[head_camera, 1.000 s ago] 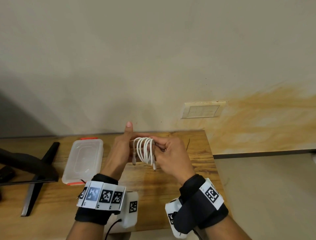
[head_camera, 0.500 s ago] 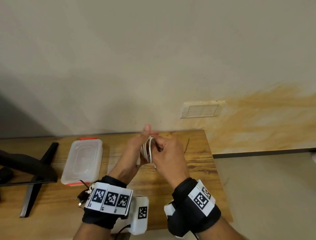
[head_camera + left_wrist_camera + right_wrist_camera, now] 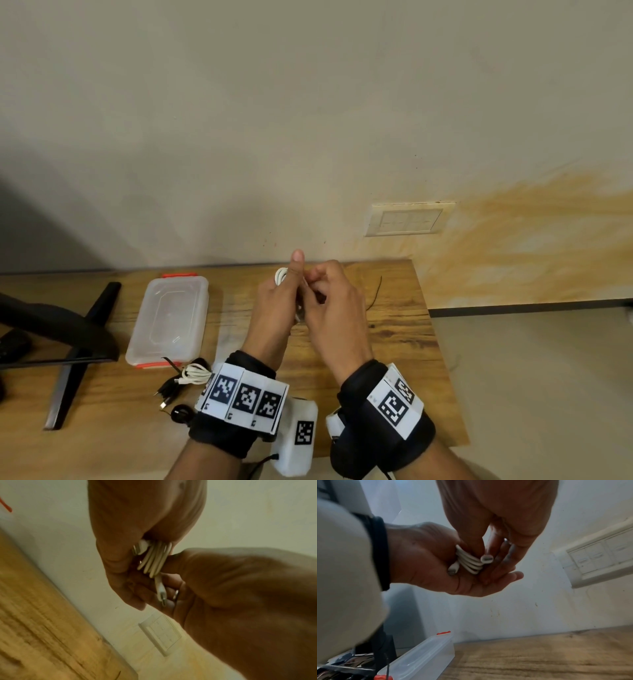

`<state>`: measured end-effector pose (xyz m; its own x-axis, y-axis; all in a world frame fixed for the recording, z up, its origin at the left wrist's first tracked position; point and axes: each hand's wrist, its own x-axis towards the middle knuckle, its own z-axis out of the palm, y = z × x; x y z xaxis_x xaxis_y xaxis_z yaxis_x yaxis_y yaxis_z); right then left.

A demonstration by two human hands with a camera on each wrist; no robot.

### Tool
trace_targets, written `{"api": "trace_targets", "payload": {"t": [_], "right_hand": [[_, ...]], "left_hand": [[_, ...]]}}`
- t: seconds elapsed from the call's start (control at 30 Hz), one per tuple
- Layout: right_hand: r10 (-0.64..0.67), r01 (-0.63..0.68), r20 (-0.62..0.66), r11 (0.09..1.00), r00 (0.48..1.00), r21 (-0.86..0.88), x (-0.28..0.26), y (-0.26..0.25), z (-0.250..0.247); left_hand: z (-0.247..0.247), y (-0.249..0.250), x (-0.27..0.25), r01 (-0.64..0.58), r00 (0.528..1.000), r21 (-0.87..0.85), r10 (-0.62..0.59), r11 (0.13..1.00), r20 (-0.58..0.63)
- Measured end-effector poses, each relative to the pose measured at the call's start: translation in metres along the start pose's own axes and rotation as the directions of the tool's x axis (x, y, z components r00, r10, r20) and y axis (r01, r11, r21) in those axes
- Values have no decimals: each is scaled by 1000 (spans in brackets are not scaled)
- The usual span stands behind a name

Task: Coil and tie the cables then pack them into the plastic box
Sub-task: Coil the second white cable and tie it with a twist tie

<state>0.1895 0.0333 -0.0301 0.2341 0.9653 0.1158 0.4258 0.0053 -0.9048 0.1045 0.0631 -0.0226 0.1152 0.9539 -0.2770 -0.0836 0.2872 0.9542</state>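
Above the wooden table, both hands hold a white cable wound into a small coil. My left hand grips the coil between thumb and fingers, thumb pointing up. My right hand pinches the loops from the right. In the right wrist view the white cable lies across the left hand, both plugs showing, with my right hand closed on it. The left wrist view shows the white cable bunched between the hands. The clear plastic box, orange-latched and closed, lies to the left.
A coiled white cable and loose black cables lie near the box's front end. A thin black wire lies on the table right of the hands. A black stand occupies the left. The table's right edge is close.
The coil has been squeezed from open loops into a tight bundle. Both hands closed together and shifted slightly right and toward the wall.
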Motion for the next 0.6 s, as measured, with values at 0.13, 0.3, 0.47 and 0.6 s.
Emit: {"api": "trace_targets", "payload": {"t": [0.13, 0.3, 0.47, 0.6], "right_hand": [[-155, 151, 2, 959, 988, -240, -5, -3, -4], [-169, 172, 36, 948, 985, -267, -7, -9, -16], [-130, 159, 127, 955, 983, -251, -3, -9, -18], [-129, 155, 93, 915, 987, -372, -2, -8, -17]], "left_hand": [[-8, 9, 2, 36, 997, -133, -44, 991, -61], [-16, 14, 4, 3, 994, -88, -12, 996, -109], [-4, 15, -4, 32, 999, 52, -32, 998, 4], [-2, 17, -5, 67, 998, 95, -67, 993, -4]]}}
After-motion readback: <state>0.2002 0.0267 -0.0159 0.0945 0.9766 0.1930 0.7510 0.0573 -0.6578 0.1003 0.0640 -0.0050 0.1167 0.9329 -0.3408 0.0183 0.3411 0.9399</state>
